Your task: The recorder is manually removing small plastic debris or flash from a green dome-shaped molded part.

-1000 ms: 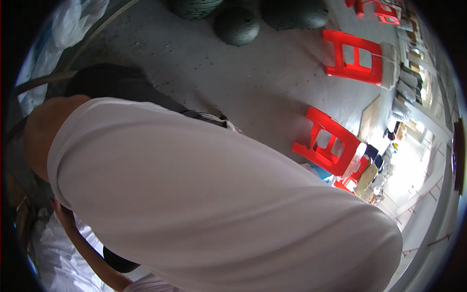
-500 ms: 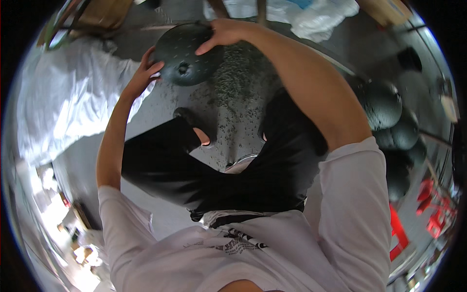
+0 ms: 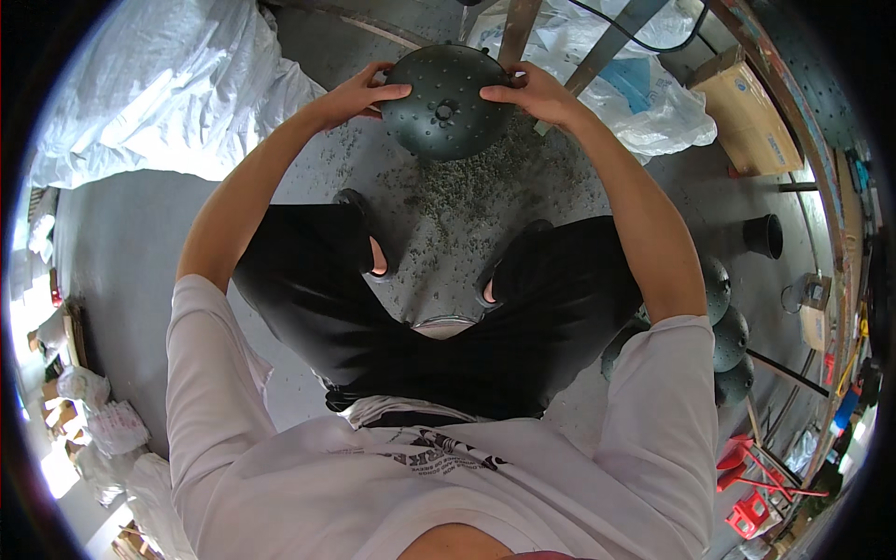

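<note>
A dark green ball (image 3: 448,114) with small nubs over its surface and a round raised mark facing me is held out in front, above the floor. On its left side my left hand (image 3: 359,96) is closed, thumb on the top and fingers curled beneath. My right hand (image 3: 541,93) grips the opposite side the same way, thumb pointing inward. The undersides of both grips are hidden by the ball. Below it, many small dark bits (image 3: 471,187) are scattered over the grey floor between my feet.
White sheeting (image 3: 177,93) covers something at the far left. Metal legs (image 3: 519,33) stand just beyond the ball, near clear plastic wrap (image 3: 667,117) and a cardboard box (image 3: 747,117). To the right are a black bucket (image 3: 763,236), several similar balls (image 3: 731,338) and red stools (image 3: 747,513).
The ball has shifted from left of centre to the middle of the view. My right hand has gone from its upper right to its right side; the view has turned too.
</note>
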The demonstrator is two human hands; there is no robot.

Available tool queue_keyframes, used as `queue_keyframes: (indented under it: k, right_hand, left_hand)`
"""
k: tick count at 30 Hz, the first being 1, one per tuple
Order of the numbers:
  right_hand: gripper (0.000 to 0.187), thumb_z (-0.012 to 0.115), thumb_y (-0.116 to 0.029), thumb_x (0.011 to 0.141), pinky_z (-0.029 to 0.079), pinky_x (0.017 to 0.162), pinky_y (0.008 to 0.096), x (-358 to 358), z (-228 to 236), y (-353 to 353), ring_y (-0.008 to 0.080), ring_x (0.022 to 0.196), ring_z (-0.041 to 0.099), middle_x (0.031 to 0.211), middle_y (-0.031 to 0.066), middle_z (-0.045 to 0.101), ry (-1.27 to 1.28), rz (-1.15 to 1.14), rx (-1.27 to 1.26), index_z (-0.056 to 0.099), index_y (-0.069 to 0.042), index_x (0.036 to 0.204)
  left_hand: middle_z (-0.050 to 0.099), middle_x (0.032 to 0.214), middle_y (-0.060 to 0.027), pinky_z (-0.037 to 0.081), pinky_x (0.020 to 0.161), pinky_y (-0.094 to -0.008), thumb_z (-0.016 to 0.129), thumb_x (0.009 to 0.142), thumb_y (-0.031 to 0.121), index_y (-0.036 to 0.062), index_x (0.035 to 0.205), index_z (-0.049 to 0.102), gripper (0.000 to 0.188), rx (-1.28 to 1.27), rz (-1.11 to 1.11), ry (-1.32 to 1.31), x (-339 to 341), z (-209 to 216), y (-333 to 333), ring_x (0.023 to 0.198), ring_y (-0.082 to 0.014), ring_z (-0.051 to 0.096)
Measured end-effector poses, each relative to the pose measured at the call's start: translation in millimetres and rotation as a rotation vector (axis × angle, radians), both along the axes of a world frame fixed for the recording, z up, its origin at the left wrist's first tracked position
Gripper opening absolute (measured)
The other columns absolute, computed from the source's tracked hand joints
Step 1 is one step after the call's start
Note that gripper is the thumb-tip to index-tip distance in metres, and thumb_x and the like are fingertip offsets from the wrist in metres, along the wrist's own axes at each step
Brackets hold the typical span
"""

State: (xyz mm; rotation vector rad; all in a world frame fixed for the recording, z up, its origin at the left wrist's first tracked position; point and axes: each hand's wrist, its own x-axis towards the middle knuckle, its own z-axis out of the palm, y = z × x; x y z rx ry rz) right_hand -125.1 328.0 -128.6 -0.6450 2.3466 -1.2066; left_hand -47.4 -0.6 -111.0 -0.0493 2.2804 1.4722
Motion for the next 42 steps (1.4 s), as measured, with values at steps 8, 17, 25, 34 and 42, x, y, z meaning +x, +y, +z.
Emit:
queue_keyframes:
  k: [8,17,25,34,42]
  right_hand:
    - [0.105,0.08,-0.065,0.076,0.054,0.083,0.0345,-6,-4,6,0.0254,0.108,0.065,0.123,0.0198,0.065,0.032,-0.062,0.027,0.044,0.006,0.144]
    - [0.105,0.085,-0.062,0.073,0.054,0.081,0.034,2,11,0,0.0234,0.1,0.066,0.118,0.0173,0.064,-0.022,-0.083,-0.011,0.046,0.004,0.145]
    - [0.11,0.084,-0.066,0.071,0.055,0.087,0.0363,-7,5,-6,0.027,0.103,0.067,0.125,0.0208,0.062,0.037,-0.142,-0.024,0.046,0.006,0.145]
    - [0.11,0.083,-0.067,0.071,0.051,0.098,0.0396,2,14,-16,0.0295,0.116,0.063,0.131,0.0232,0.062,0.123,-0.207,-0.082,0.047,0.011,0.141]
    - [0.116,0.086,-0.065,0.069,0.049,0.105,0.0428,2,7,-4,0.0345,0.127,0.058,0.144,0.0241,0.052,0.069,-0.022,-0.084,0.04,0.002,0.152]
  left_hand:
    - [0.051,0.143,-0.0214,0.048,0.103,-0.0408,0.073,0.084,0.062,0.0111,0.159,0.025,0.102,0.038,-0.049,0.01,-4,-3,-5,0.129,-0.031,0.053]
    - [0.048,0.146,-0.02,0.045,0.108,-0.0389,0.071,0.087,0.062,0.0083,0.157,0.03,0.098,0.018,-0.034,0.046,-7,-14,-8,0.13,-0.0302,0.051]
    - [0.046,0.146,-0.0246,0.049,0.106,-0.0454,0.072,0.075,0.076,0.0066,0.159,0.025,0.118,-0.088,-0.033,0.084,-5,-18,4,0.131,-0.0381,0.051]
    - [0.047,0.145,-0.0299,0.055,0.099,-0.0459,0.074,0.07,0.079,0.0089,0.16,0.021,0.125,-0.038,-0.015,0.064,-3,-11,8,0.125,-0.0406,0.058]
    - [0.052,0.137,-0.0252,0.052,0.101,-0.0433,0.074,0.076,0.074,0.0081,0.16,0.02,0.119,0.072,0.025,0.016,-1,-8,10,0.12,-0.0339,0.06]
